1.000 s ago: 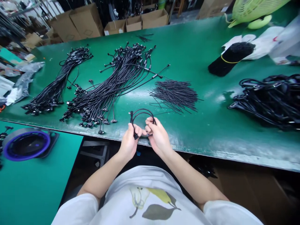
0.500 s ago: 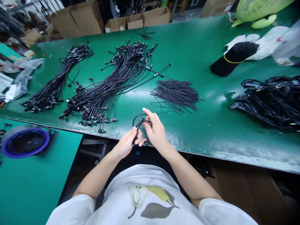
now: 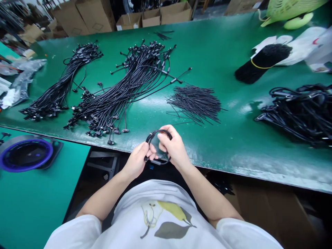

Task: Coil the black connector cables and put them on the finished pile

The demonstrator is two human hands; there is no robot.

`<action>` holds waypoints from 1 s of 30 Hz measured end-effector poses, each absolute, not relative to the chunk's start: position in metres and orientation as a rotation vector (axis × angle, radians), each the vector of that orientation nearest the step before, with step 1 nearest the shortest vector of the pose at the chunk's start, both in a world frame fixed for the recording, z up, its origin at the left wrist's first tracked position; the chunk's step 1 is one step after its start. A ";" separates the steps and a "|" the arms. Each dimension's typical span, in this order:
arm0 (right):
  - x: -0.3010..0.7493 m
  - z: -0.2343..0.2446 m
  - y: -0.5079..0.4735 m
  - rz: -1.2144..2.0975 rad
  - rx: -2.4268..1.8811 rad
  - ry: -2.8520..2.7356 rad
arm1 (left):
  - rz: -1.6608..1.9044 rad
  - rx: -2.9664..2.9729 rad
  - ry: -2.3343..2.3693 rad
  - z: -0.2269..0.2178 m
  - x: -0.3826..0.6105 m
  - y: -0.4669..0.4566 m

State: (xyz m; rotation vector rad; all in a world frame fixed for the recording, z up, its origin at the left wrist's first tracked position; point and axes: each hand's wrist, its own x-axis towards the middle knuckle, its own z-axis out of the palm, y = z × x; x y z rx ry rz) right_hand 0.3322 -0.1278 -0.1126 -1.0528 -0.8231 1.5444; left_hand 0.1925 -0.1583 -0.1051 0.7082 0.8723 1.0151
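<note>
A black cable (image 3: 156,162) is looped into a ring between my two hands, just over the table's front edge. My left hand (image 3: 139,156) pinches the ring's left side, with the thumb on top. On the right side, my right hand (image 3: 173,143) is closed around the coil, its fingers curled through the loop. Just beyond my hands lies a pile of short black twist ties (image 3: 195,103). A large bundle of black cables with connector ends (image 3: 129,81) spreads to the left of that pile.
Another cable bundle (image 3: 62,81) lies at far left, and coiled cables (image 3: 298,116) are heaped at right. Behind them is a banded black bundle (image 3: 261,64) beside white plastic bags (image 3: 302,46). A purple-rimmed round device (image 3: 26,155) stands on the lower-left table.
The cable's loose loops have been drawn into one rounder, wider ring. My right hand has curled its fingers closed around the coil's right side; my left hand keeps its pinch.
</note>
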 end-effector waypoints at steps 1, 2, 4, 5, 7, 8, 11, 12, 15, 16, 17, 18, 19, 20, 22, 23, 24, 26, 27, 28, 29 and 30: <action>0.332 -0.117 -0.130 1.510 -1.070 -0.880 | 1.062 0.674 0.857 -0.102 0.191 -0.155; 0.332 -0.121 -0.133 1.429 -1.099 -0.962 | 1.124 0.631 0.849 -0.099 0.189 -0.151; 0.335 -0.129 -0.139 1.106 -1.183 -1.224 | 1.240 0.537 0.863 -0.094 0.187 -0.144; 0.337 -0.131 -0.142 0.905 -1.211 -1.392 | 1.272 0.500 0.878 -0.093 0.187 -0.141; 0.344 -0.132 -0.148 0.564 -1.189 -1.719 | 1.247 0.482 0.892 -0.091 0.188 -0.138; 0.348 -0.130 -0.150 0.453 -1.154 -1.837 | 1.207 0.502 0.885 -0.090 0.188 -0.138; 0.372 -0.122 -0.154 0.310 -1.104 -1.937 | 1.149 0.629 0.851 -0.086 0.182 -0.139; 0.383 -0.120 -0.155 0.334 -1.091 -1.944 | 1.146 0.683 0.853 -0.084 0.177 -0.139; 0.418 -0.116 -0.158 0.660 -0.974 -2.010 | 1.043 0.867 0.871 -0.077 0.158 -0.139; 0.426 -0.115 -0.157 0.753 -0.964 -1.986 | 0.971 0.929 0.864 -0.076 0.153 -0.139; 0.430 -0.114 -0.156 0.792 -0.995 -1.928 | 0.894 0.984 0.844 -0.074 0.149 -0.140; 0.430 -0.112 -0.154 0.777 -1.059 -1.853 | 0.821 1.027 0.813 -0.073 0.147 -0.141; 0.427 -0.110 -0.151 0.731 -1.125 -1.788 | 0.750 1.056 0.772 -0.072 0.147 -0.142; 0.420 -0.107 -0.148 0.703 -1.162 -1.766 | 0.687 1.076 0.731 -0.070 0.149 -0.144; 0.405 -0.100 -0.141 0.837 -1.147 -1.867 | 0.603 1.106 0.676 -0.065 0.152 -0.147; 0.400 -0.097 -0.138 0.991 -1.121 -1.937 | 0.607 1.122 0.685 -0.061 0.152 -0.147; 0.397 -0.095 -0.136 1.148 -1.114 -1.970 | 0.661 1.136 0.722 -0.058 0.149 -0.146; 0.403 -0.094 -0.135 1.318 -1.193 -1.904 | 0.895 1.118 0.850 -0.052 0.134 -0.142; 0.411 -0.095 -0.136 1.294 -1.257 -1.837 | 1.042 1.073 0.918 -0.049 0.124 -0.139; 0.421 -0.097 -0.138 1.222 -1.311 -1.782 | 1.182 1.012 0.980 -0.047 0.112 -0.136; 0.432 -0.099 -0.141 1.137 -1.346 -1.757 | 1.292 0.954 1.035 -0.046 0.102 -0.134; 0.441 -0.101 -0.144 1.067 -1.361 -1.773 | 1.353 0.921 1.090 -0.046 0.094 -0.132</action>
